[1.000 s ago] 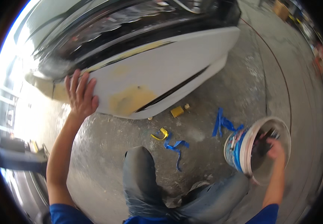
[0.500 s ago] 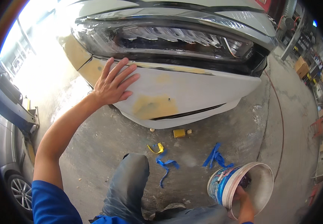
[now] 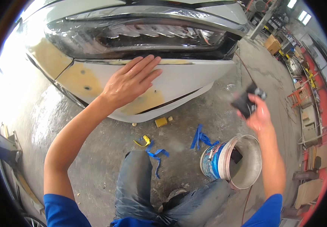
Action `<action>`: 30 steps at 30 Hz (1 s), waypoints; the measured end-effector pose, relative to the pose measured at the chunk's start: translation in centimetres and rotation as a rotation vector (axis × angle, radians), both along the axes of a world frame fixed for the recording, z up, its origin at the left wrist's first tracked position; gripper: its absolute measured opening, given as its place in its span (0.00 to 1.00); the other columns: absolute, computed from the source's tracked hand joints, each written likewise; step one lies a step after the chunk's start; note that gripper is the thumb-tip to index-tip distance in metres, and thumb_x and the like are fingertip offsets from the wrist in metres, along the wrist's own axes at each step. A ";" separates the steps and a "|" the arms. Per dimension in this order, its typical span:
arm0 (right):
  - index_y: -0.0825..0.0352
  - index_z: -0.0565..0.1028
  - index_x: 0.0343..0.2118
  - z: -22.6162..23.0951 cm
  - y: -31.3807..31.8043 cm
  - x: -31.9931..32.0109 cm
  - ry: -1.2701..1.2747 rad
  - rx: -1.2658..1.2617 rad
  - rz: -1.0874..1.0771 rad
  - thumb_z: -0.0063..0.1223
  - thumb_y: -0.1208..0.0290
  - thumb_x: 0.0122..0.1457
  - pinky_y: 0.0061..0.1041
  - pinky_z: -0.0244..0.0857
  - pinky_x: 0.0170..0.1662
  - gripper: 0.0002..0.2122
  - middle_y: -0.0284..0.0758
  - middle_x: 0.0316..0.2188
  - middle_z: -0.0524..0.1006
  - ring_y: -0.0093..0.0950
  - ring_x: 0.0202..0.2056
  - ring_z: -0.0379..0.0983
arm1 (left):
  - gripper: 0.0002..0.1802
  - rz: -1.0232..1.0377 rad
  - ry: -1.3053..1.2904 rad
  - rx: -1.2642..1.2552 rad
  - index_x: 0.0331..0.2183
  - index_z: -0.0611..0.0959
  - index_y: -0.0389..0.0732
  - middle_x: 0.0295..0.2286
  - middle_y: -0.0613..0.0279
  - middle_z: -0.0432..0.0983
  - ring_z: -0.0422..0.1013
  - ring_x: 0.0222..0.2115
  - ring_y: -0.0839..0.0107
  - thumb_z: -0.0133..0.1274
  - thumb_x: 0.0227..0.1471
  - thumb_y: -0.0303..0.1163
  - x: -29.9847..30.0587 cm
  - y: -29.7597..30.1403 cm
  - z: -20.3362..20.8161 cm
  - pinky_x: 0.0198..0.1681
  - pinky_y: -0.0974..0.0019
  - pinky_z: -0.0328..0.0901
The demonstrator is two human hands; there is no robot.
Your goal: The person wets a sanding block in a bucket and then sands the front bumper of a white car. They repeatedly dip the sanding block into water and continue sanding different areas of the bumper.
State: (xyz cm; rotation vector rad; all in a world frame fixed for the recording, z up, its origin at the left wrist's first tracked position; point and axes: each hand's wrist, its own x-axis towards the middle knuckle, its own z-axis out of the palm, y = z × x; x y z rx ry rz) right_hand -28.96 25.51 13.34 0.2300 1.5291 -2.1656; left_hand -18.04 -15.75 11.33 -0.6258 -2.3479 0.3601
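My left hand (image 3: 130, 84) lies flat on the car's white bumper (image 3: 193, 75), fingers stretched out, just below the headlight (image 3: 148, 36). Tan filler patches (image 3: 150, 99) show on the bumper near that hand. Raised above the bucket (image 3: 208, 160), my right hand (image 3: 258, 115) grips a piece of black sandpaper (image 3: 243, 104), somewhat smeared by motion. Water glistens on both hands. The bucket is tilted on the floor by my knee, and another dark piece (image 3: 236, 155) shows inside it.
A yellow block (image 3: 161, 122) sits on the concrete floor under the bumper. Blue tape strips (image 3: 200, 137) and a yellow strip (image 3: 143, 141) lie before my knees. A cardboard box (image 3: 272, 44) and cluttered shelving stand at the right. A hose (image 3: 245, 63) crosses the floor.
My right hand has come up out of the bucket with the black sandpaper. My left hand has slid right along the bumper, and the view has turned to the right.
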 end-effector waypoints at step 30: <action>0.59 0.76 0.33 -42.9 23.9 5.9 -0.663 0.416 0.256 0.47 0.62 0.56 0.38 0.74 0.29 0.09 0.36 0.36 0.80 0.41 0.34 0.78 | 0.24 -0.080 0.286 -0.036 0.49 0.83 0.44 0.56 0.64 0.73 0.67 0.59 0.66 0.55 0.47 0.28 0.3 -2.2 -2.3 0.64 0.58 0.60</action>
